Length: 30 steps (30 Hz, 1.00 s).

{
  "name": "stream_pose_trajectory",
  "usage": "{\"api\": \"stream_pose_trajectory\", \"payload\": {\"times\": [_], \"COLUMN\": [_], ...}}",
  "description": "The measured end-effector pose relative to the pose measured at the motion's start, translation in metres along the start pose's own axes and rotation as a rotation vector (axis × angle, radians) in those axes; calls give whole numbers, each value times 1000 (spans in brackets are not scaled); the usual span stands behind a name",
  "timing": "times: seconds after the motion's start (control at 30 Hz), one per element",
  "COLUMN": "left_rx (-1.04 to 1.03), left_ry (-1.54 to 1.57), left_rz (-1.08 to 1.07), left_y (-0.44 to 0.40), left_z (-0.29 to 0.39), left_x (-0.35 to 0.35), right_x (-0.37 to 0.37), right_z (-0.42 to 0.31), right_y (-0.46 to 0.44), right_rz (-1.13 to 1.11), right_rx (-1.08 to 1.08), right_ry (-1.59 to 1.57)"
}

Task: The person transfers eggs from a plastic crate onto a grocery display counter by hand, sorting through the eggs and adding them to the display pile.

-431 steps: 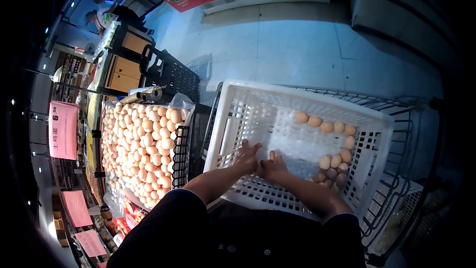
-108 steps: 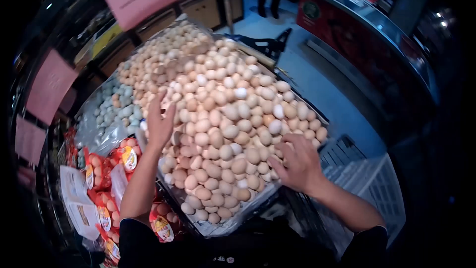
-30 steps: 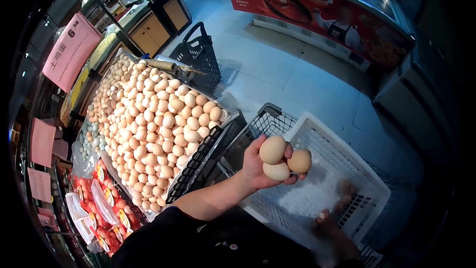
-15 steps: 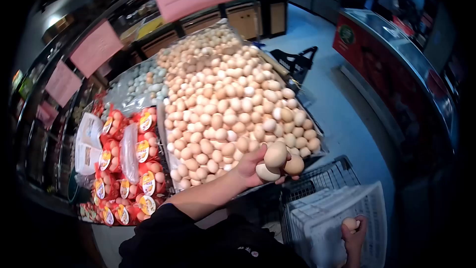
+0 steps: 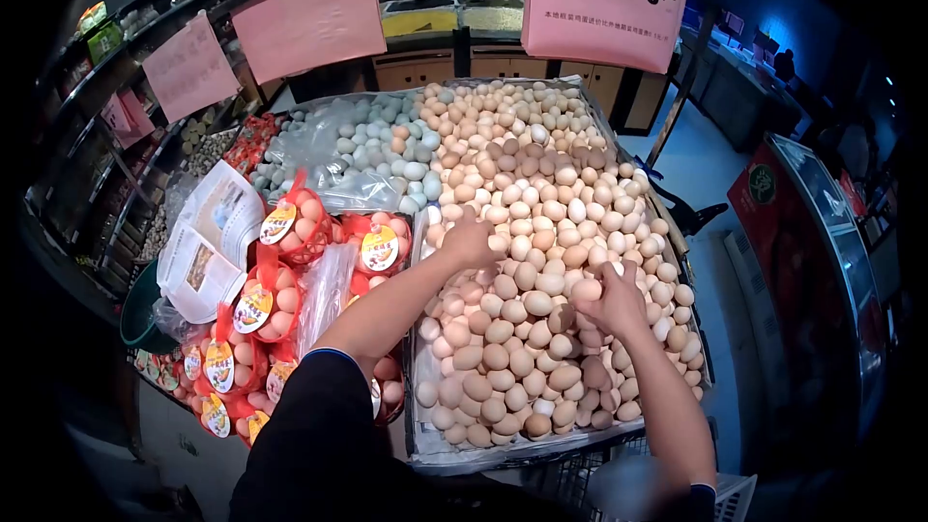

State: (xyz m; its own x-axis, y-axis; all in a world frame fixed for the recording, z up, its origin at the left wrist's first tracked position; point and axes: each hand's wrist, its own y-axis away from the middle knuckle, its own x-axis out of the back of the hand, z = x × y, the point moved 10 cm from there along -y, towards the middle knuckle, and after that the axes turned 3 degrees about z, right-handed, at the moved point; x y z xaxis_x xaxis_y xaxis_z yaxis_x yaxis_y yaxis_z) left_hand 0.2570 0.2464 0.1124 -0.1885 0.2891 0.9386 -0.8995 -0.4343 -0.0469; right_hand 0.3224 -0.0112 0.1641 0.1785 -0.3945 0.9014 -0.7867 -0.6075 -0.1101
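Observation:
A broad heap of brown and cream chicken eggs (image 5: 522,360) fills the display in front of me. My left hand (image 5: 471,244) rests low over the left-middle of the heap, knuckles up; its fingertips are hidden among the eggs, so its grip cannot be made out. On the right side, my right hand (image 5: 617,302) is closed with thumb and fingers around an egg (image 5: 585,290), just at the heap's surface. Pale blue-green eggs (image 5: 360,147) lie beyond my left hand, partly under clear plastic.
Red net bags of eggs (image 5: 274,304) with round labels stand left of the heap, with clear plastic bags (image 5: 327,292) on them. Pink signs (image 5: 607,5) hang at the back. A white basket (image 5: 732,500) shows at the lower right, and a red-sided display case (image 5: 797,222) stands beyond the aisle.
My left hand held several eggs near the cart and my right hand an egg over the white basket. Both hands are now over the heap, and the view has swung left.

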Motion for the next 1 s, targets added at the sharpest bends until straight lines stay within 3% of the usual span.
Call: {"api": "stream_pose_trajectory", "payload": {"times": [0.13,0.33,0.4,0.5,0.6,0.67,0.73,0.87,0.93,1.0], "left_rx": [-291,-368,-365,-297,-28,-151,-225,-104,26,358], "left_ry": [-245,-136,-132,190,1059,1653,1894,2116,2245,2437], "left_rz": [-157,-184,-224,-68,-158,-170,-127,73,190,368], "left_y": [-18,-19,-18,-16,10,41,77,133,170,201], "left_z": [16,15,12,2,-5,6,18,16,-2,-33], "left_x": [-45,-45,-46,-7,32,58,86,111,109,92], "right_x": [-47,-77,-73,-66,-54,-53,-59,-72,-67,-75], "right_z": [-1,8,2,3,5,6,8,28,17,-10], "right_y": [-63,-84,-84,-73,-51,-37,-26,-31,-28,-30], "right_rz": [-174,-342,-296,-140,71,236,337,299,340,372], "right_rx": [-150,-229,-196,-117,-61,-15,117,100,184,207], "right_ry": [195,273,259,156,-47,-87,-43,-57,43,65]}}
